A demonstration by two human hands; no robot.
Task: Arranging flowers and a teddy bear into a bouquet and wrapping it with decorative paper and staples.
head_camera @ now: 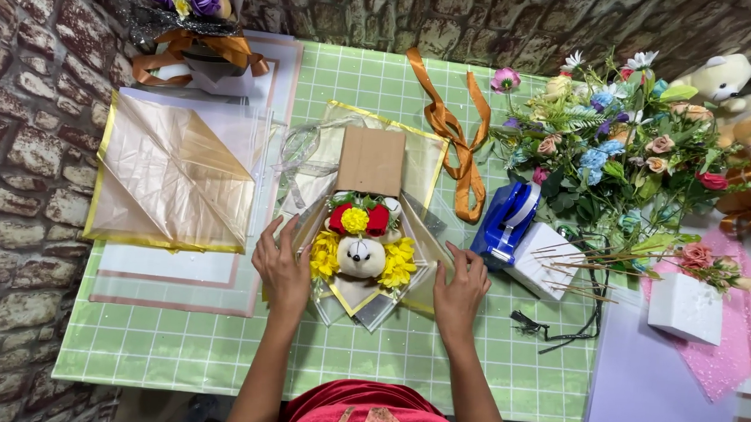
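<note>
Small white plush bear (362,257) lies face-up mid-table, ringed by yellow flowers (399,263) with a red and yellow bloom cluster (356,219) above its head. It sits on clear, glossy wrapping film (422,167) with gold edging; a matte brown kraft card (371,160), rectangular, stands behind it. Table cover is a green checked cloth (217,348).

Left hand (282,268) lies flat at the bundle's left edge, palm down, fingers spread, touching the film. Right hand (462,288) mirrors it on the right edge, fingers loosely apart, nothing gripped.

Left: folded sheer peach sheets (170,177), gold-trimmed. Right: satin orange ribbon (455,134), blue tape dispenser (507,218), white foam block (686,307), heap of artificial flowers (614,150).
</note>
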